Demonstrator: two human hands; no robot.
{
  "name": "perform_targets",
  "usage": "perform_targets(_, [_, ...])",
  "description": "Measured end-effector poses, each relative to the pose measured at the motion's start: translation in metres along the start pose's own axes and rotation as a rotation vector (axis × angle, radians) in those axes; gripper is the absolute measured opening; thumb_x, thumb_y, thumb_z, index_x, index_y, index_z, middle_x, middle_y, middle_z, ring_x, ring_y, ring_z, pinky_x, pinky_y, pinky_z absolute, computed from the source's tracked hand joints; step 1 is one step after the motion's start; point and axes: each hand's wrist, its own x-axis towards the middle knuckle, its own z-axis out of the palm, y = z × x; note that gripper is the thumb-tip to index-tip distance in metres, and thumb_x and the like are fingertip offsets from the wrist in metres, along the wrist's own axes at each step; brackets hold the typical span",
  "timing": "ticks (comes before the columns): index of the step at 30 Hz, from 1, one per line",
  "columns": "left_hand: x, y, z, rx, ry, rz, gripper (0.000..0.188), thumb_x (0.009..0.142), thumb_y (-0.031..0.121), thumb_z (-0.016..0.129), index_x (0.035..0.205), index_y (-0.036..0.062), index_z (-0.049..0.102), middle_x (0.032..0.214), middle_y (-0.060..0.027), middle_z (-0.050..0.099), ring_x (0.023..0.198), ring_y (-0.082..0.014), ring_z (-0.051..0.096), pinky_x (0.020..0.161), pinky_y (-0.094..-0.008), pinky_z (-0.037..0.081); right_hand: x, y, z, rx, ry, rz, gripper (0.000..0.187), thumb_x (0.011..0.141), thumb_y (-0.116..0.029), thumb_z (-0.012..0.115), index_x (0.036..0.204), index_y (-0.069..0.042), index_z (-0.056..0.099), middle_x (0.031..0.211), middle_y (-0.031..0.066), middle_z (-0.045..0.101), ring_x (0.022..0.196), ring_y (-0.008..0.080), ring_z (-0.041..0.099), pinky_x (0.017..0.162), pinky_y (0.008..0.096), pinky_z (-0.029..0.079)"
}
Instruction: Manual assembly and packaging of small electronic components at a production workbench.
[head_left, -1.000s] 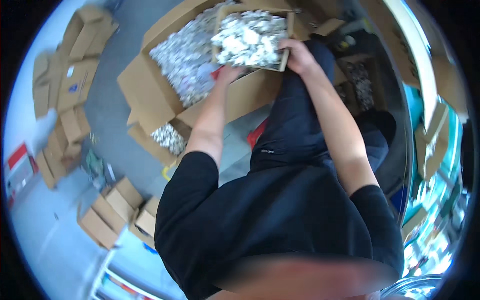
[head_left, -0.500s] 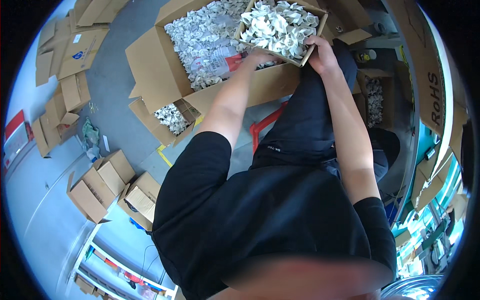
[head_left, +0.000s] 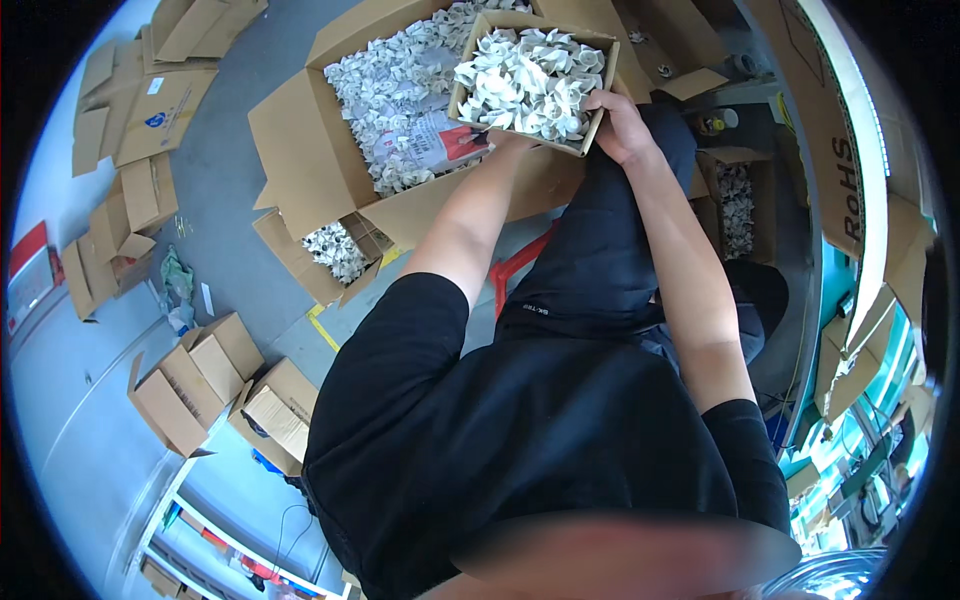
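A small cardboard box (head_left: 462,98), heaped with white curved plastic-looking pieces (head_left: 535,82), is above the right edge of a large open carton (head_left: 335,150). My right hand (head_left: 622,130) grips its near right corner, thumb over the rim and the other fingers on the outside. My left hand (head_left: 512,140) reaches beneath the near left edge, and the box hides its fingers. Inside the large carton lie many similar white pieces, with a clear plastic bag (head_left: 425,140) bearing a red patch among them.
Below the large carton's left flap stands a smaller carton of white pieces (head_left: 338,252). Another parts carton (head_left: 735,210) is right of my leg. Empty cartons (head_left: 185,385) line the left wall. A red frame (head_left: 525,262) shows under the large carton.
The small box has moved left and nearer to me, turning slightly, with my right hand on its corner. My left hand has also come a little nearer, and stays partly under it.
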Motion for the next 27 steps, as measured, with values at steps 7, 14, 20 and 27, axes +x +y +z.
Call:
perform_targets(7, [0.013, -0.017, -0.021, 0.536, 0.079, 0.254, 0.078, 0.093, 0.065, 0.045, 0.157, 0.0229, 0.031, 0.161, -0.0088, 0.034, 0.145, -0.0281, 0.038, 0.116, -0.0415, 0.036, -0.005, -0.002, -0.003, 0.090, 0.016, 0.054, 0.021, 0.076, -0.004, 0.063, 0.097, -0.001, 0.061, 0.084, 0.0064, 0.060, 0.075, 0.0198, 0.060, 0.069, 0.0348, 0.053])
perform_targets(14, [0.004, -0.025, -0.025, 0.271, -0.108, 0.124, 0.077, 0.094, 0.057, 0.051, 0.158, 0.0190, 0.030, 0.165, -0.0109, 0.026, 0.151, -0.0309, 0.026, 0.121, -0.0461, 0.026, 0.001, -0.003, -0.012, 0.083, 0.026, 0.048, 0.013, 0.079, -0.005, 0.061, 0.092, -0.003, 0.062, 0.089, 0.0057, 0.061, 0.080, 0.0203, 0.059, 0.074, 0.0375, 0.053])
perform_targets(20, [-0.001, -0.018, -0.006, 0.382, 0.073, 0.415, 0.077, 0.093, 0.060, 0.051, 0.157, 0.0214, 0.033, 0.164, -0.0081, 0.028, 0.150, -0.0306, 0.026, 0.122, -0.0422, 0.023, -0.002, -0.003, 0.001, 0.050, 0.052, 0.047, 0.031, 0.077, -0.001, 0.062, 0.109, 0.001, 0.060, 0.098, 0.0077, 0.062, 0.088, 0.0217, 0.062, 0.080, 0.0388, 0.055])
perform_targets(27, [-0.001, -0.033, -0.029, 0.490, -0.004, 0.255, 0.076, 0.094, 0.061, 0.046, 0.156, 0.0178, 0.035, 0.163, -0.0088, 0.030, 0.150, -0.0315, 0.026, 0.121, -0.0437, 0.024, -0.005, -0.004, 0.010, -0.011, 0.020, 0.009, 0.036, 0.075, 0.002, 0.062, 0.111, 0.003, 0.059, 0.096, 0.0079, 0.063, 0.085, 0.0208, 0.062, 0.075, 0.0370, 0.055])
